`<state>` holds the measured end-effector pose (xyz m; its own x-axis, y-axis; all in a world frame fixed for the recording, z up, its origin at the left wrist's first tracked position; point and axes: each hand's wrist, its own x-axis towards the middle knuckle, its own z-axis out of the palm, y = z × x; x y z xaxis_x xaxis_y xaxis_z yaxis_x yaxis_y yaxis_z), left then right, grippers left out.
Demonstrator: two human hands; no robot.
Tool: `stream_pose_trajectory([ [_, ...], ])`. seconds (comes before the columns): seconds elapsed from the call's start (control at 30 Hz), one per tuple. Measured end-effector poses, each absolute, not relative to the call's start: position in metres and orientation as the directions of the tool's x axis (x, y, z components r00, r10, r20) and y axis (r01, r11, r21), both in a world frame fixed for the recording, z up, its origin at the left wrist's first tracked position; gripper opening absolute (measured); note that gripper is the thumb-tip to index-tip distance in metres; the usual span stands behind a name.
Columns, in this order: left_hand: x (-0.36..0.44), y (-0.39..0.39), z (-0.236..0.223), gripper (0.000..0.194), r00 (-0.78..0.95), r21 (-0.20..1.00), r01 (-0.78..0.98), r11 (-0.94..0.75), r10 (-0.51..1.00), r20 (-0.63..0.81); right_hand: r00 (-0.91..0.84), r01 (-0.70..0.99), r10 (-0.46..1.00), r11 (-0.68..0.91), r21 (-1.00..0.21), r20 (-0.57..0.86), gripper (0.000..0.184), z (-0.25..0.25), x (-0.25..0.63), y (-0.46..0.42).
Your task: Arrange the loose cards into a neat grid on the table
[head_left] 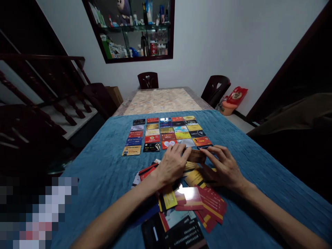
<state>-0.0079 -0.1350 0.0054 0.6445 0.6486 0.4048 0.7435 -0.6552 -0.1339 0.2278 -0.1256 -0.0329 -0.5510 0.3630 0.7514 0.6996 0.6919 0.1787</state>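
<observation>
Between my two hands, just above the cloth, is a small stack of plastic cards (196, 156), its top card brownish-gold. My left hand (174, 162) pinches its left end, and my right hand (225, 166) grips the right end with thumb and fingers. Beneath and in front of my hands lies a loose pile of cards: yellow cards (195, 177), dark red cards (211, 204), a yellow-and-black card (167, 199) and black cards (184, 237). Beyond my hands, several cards lie face up in columns, among them a gold card (131, 150) and a black card (151, 147).
A blue cloth (98, 166) covers the near part of the table, with a patterned tabletop (160, 100) behind it. Dark wooden chairs (215, 90) stand around it. A wall shelf (135, 27) holds bottles; a wooden railing (38, 86) is at left.
</observation>
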Motion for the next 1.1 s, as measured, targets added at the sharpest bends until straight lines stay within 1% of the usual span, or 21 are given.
stream_pose_trajectory([
  [0.1,-0.012,-0.132,0.011,0.037,0.663,-0.205,0.734,-0.648,0.618,0.423,-0.569,0.684,0.367,0.708,0.176,0.736,0.057,-0.024,0.226,-0.122],
  [0.23,-0.021,-0.124,0.021,0.039,0.679,-0.246,0.726,-0.642,0.611,0.407,-0.600,0.660,0.369,0.729,0.179,0.709,0.055,-0.008,0.221,-0.112],
  [0.4,-0.036,-0.111,0.036,0.038,0.679,-0.228,0.731,-0.643,0.650,0.342,-0.656,0.645,0.459,0.754,0.129,0.600,0.050,0.009,0.209,-0.092],
  [0.53,-0.052,-0.099,0.048,0.042,0.643,-0.199,0.765,-0.613,0.709,0.290,-0.691,0.605,0.454,0.789,0.107,0.563,0.048,0.018,0.189,-0.071],
  [0.63,-0.067,-0.087,0.056,0.036,0.610,-0.232,0.792,-0.565,0.749,0.257,-0.707,0.580,0.429,0.806,0.115,0.562,0.045,0.023,0.170,-0.052],
  [0.73,-0.082,-0.074,0.063,0.033,0.573,-0.246,0.816,-0.523,0.787,0.229,-0.721,0.575,0.438,0.810,0.112,0.536,0.043,0.026,0.151,-0.031],
  [0.93,-0.107,-0.047,0.069,0.032,0.517,-0.218,0.851,-0.478,0.835,0.187,-0.740,0.602,0.515,0.794,0.086,0.432,0.047,0.028,0.115,0.007],
  [1.1,-0.122,-0.021,0.064,0.034,0.452,-0.231,0.878,-0.419,0.884,0.115,-0.720,0.666,0.619,0.744,0.059,0.313,0.049,0.029,0.088,0.032],
])
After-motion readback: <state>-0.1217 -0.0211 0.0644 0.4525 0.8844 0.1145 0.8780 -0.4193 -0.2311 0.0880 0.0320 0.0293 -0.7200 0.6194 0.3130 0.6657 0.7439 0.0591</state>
